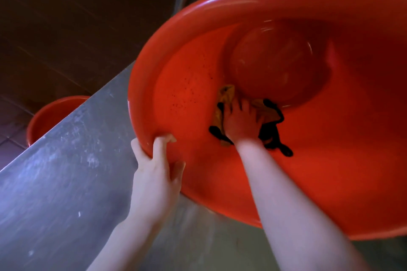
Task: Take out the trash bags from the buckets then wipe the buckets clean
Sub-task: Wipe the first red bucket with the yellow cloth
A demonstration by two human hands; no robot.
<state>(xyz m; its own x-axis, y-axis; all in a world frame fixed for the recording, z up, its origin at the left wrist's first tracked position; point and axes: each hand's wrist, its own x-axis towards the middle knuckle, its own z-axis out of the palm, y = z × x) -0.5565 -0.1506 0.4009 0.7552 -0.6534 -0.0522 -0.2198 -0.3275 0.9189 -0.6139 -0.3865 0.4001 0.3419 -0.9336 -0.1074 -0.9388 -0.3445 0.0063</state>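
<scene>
A big red bucket (pixel 330 160) lies tilted on a steel table, its mouth turned toward me. My left hand (pixel 157 167) grips its near-left rim, thumb inside and fingers curled round the edge. My right hand (pixel 241 122) reaches deep inside and presses a yellow cloth with black edging (pixel 269 114) against the inner wall, just below the round bottom. The fingers lie spread flat on the cloth. Small dark specks dot the wall to the left of the cloth. No trash bag shows inside.
The steel table (pixel 66 171) runs diagonally from lower left to the middle. A second red bucket (pixel 50 114) stands on the dark tiled floor beyond the table's edge. Metal legs and shelf clutter show at the top right.
</scene>
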